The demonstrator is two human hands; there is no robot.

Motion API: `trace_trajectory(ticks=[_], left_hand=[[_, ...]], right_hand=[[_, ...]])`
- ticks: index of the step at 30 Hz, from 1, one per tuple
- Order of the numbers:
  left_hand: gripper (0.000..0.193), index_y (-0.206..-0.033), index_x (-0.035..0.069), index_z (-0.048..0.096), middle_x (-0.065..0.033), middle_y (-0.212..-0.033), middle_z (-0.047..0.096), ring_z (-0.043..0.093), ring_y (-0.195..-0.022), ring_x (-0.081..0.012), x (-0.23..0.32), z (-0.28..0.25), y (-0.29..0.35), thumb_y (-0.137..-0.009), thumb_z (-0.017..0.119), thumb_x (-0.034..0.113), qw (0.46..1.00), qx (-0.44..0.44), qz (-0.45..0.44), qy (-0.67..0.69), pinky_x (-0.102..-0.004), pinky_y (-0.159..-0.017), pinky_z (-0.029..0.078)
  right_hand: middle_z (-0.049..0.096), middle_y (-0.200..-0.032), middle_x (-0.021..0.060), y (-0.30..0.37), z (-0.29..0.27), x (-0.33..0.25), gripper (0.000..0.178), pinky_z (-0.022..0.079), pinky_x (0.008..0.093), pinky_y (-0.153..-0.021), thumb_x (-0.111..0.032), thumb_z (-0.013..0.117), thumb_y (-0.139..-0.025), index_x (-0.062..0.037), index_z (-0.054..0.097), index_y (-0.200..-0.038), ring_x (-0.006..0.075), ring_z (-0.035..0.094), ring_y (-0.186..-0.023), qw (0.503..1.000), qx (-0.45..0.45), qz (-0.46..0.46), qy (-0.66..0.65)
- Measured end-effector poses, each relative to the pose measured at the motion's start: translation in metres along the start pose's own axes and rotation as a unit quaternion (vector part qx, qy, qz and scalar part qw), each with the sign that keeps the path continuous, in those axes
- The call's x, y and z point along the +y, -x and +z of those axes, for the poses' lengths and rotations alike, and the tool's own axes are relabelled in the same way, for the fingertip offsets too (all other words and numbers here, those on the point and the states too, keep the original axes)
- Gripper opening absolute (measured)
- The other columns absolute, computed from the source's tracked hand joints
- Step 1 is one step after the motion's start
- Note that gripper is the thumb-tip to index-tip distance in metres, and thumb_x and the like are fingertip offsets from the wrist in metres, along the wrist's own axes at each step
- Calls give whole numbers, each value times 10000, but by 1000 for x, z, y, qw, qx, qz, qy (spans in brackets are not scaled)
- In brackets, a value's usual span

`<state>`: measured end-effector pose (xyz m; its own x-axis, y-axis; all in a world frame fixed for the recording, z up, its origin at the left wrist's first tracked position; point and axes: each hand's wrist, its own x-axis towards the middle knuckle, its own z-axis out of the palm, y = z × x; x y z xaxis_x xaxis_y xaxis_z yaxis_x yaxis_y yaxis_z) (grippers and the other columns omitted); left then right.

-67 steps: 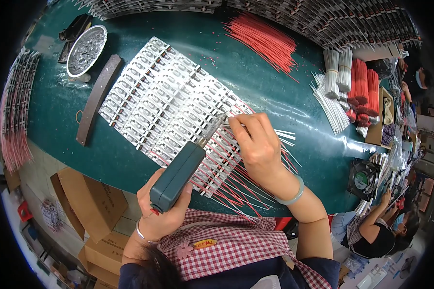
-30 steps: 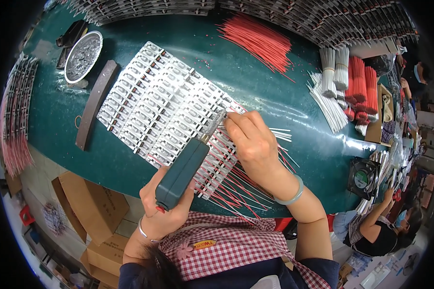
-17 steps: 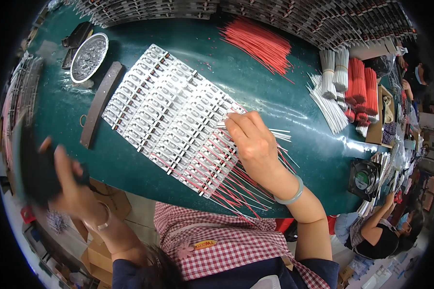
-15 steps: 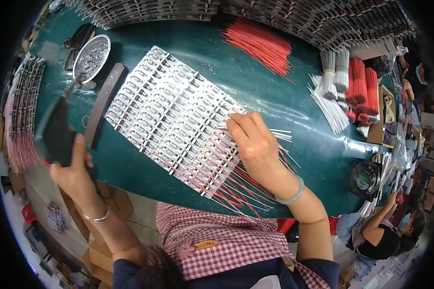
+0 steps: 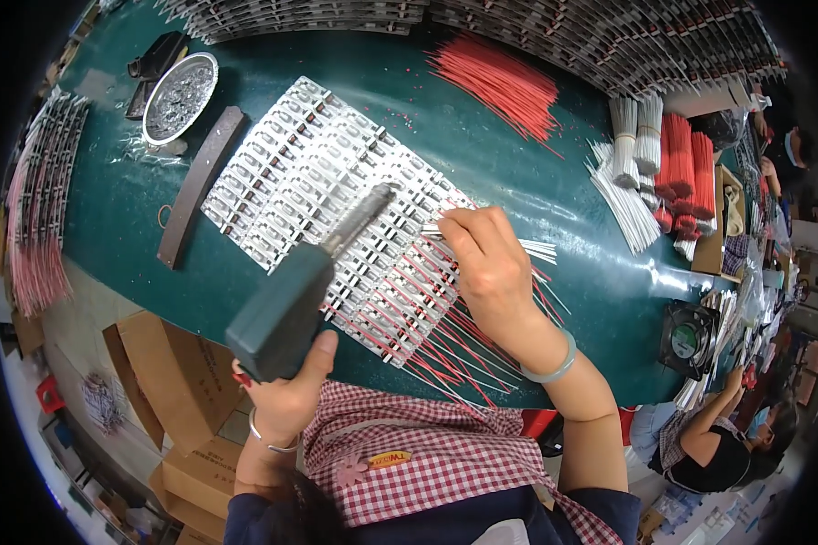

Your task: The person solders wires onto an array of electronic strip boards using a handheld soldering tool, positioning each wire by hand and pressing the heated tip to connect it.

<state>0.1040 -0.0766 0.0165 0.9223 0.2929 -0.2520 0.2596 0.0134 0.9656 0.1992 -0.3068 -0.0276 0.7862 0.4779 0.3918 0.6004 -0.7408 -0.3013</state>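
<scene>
A dark green soldering gun is in my left hand, whose fingers are wrapped round its handle. Its metal tip hovers over or rests on the panel of small white circuit boards; which of the two I cannot tell. Along the panel's right side, my right hand pinches thin white wires, their ends reaching toward the boards. Rows nearer me carry attached red and white wires that trail over the table edge.
Left of the panel lie a brown bar and a metal bowl of silvery scraps. Loose red wires lie behind, with wire bundles at right. A small black fan and stacked boards border the table; a co-worker sits at right.
My left hand has carried the soldering gun from beside the metal bowl rightward over the panel. My right hand keeps its pinch on the white wires, nearly still.
</scene>
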Motion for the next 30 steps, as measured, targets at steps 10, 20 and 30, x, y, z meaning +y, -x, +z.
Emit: trace_trajectory(ticks=[10,20,30], left_hand=[[367,-1192,-32,615,-85,-965,664,573,-603,-96,-16,1,-2,-845,732,-23,998,-50,24,-36,-242,-514,465],[340,-1176,-36,632,-47,-847,647,558,-593,-93,-16,4,-5,-849,728,-28,992,-107,55,-48,-235,-521,449],[149,-949,-4,708,-24,-813,707,624,-683,-82,-10,11,-3,-817,769,25,995,-75,34,-48,-241,-638,496]], right_hand=[[545,-945,163,-6,-8,4,298,499,431,-694,99,596,-756,19,568,-1042,358,582,-815,993,38,95,-58],[574,-920,178,-25,-6,0,143,505,466,-660,-17,691,-840,19,599,-943,403,618,-782,983,-59,175,-23],[590,-842,195,-45,-16,1,91,518,471,-638,-41,658,-807,12,586,-795,389,644,-743,980,-152,91,87]])
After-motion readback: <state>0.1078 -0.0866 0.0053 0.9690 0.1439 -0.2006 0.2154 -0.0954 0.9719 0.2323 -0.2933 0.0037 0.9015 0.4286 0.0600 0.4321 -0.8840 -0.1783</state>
